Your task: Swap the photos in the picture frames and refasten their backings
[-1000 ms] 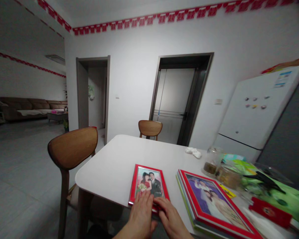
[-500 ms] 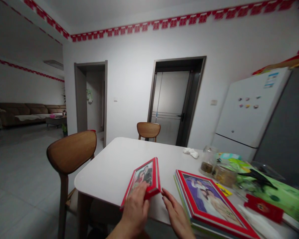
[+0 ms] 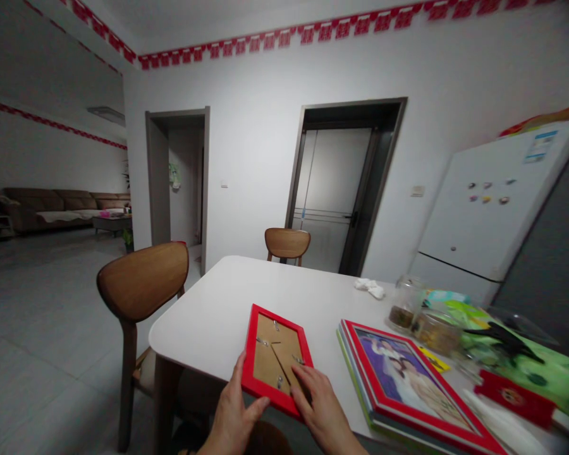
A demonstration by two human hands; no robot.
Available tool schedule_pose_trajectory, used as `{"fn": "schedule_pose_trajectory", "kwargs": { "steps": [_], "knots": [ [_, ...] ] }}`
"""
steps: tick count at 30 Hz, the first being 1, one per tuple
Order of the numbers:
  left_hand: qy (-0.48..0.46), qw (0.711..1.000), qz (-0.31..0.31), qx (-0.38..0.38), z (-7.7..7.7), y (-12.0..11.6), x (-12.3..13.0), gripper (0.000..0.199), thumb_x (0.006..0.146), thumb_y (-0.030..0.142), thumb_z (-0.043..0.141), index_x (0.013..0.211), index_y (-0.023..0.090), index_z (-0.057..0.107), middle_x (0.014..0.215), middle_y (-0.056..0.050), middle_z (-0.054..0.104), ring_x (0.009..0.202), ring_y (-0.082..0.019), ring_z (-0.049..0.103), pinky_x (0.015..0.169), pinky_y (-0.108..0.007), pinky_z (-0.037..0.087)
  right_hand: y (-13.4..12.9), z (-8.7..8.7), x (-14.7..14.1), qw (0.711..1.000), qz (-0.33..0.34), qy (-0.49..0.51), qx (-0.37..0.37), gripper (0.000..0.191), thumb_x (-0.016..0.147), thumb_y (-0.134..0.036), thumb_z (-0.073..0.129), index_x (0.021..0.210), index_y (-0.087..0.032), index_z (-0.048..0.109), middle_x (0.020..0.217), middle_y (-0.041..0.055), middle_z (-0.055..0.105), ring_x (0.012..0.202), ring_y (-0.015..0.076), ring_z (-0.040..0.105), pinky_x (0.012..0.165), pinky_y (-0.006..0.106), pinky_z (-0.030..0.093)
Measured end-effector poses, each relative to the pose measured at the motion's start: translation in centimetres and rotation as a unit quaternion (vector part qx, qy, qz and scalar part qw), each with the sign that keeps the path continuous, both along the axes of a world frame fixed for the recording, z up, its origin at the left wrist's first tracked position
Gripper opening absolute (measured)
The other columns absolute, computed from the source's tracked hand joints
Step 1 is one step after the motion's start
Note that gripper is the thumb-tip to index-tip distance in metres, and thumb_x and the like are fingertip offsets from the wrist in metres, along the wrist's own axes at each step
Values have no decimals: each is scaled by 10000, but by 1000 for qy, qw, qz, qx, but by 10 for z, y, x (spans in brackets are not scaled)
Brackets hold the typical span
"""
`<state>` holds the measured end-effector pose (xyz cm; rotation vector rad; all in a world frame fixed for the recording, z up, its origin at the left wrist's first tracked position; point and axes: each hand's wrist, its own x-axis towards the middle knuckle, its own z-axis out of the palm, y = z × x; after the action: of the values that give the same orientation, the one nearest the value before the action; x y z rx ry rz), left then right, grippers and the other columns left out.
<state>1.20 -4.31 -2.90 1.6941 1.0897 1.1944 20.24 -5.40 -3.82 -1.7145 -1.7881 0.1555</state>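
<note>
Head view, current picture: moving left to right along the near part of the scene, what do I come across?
Nearer wooden chair → left hand → small red frame, back side showing → right hand → stack of larger frames → flat red item.

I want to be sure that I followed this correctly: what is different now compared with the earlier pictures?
The small red frame was turned over: its photo faced up, and now its brown back does. The left hand went from the photo to the lower left edge. The right hand, briefly off the frame, touches it again at lower right. The larger frames stayed put.
</note>
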Motion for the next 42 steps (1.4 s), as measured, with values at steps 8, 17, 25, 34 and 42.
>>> {"fn": "schedule_pose_trajectory", "kwargs": {
  "steps": [8, 17, 25, 34, 42],
  "knots": [
    [263, 964, 1, 33, -15, 3, -4, 637, 695, 294, 488, 1263, 83, 294, 1317, -118, 312, 1222, -226, 246, 1024, -391, 117, -15, 11, -1, 994, -26, -98, -31, 397, 768, -338, 382, 1075, -147, 546, 1124, 97, 531, 1069, 210, 429, 938, 325, 313],
    [345, 937, -11, 49, -11, -1, -5, 627, 693, 308, 491, 1262, 116, 311, 1317, -105, 302, 1227, -226, 231, 1017, -435, 118, -19, 12, 0, 994, -34, -94, -37, 371, 754, -339, 403, 1055, -186, 556, 1120, 78, 531, 1075, 215, 409, 916, 311, 319],
    [367, 926, -70, 58, 17, 3, -2, 611, 637, 277, 578, 1203, 131, 401, 1331, -132, 273, 1233, -228, 213, 1016, -412, 132, -7, 31, 2, 993, 53, -80, -75, 302, 648, -261, 525, 934, -256, 622, 1083, 69, 542, 1001, 226, 461, 866, 328, 333],
    [348, 928, -107, 76, 12, 10, 4, 320, 619, 246, 616, 919, 152, 556, 1285, -111, 378, 1220, -199, 254, 991, -308, 226, 8, 30, -11, 987, 149, -10, -63, 197, 653, -186, 503, 729, -249, 675, 1050, 33, 552, 996, 189, 458, 870, 318, 325],
    [347, 929, -117, 49, 16, 9, 0, 569, 607, 264, 610, 1139, 141, 450, 1278, -100, 390, 1213, -201, 267, 989, -284, 228, 37, 29, -25, 997, 68, -19, -22, 270, 745, -258, 428, 897, -180, 637, 965, 76, 587, 934, 173, 496, 835, 273, 339]
  ]
}}
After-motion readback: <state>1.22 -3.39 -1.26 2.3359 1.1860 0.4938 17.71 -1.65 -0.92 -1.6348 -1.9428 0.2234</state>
